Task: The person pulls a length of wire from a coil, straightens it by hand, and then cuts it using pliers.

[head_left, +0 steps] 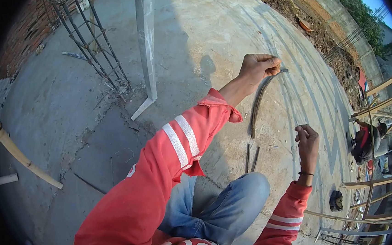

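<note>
My left hand is raised over the concrete floor, its thumb and fingers pinched together. A faint thin line shows near its fingertips, too fine to name. Lower and to the right, my right hand has its fingers curled in, with a dark band at the wrist. What either hand pinches is too small to tell. Just beyond and below my left hand, a bundle of thin dark wires lies on the concrete. Two short dark rods rest nearer my bent knee.
A tied rebar column rises at the upper left beside a grey metal post. Bamboo poles stand at the left. On the right a person crouches among wooden poles. A black bag-like item lies near the slab's edge.
</note>
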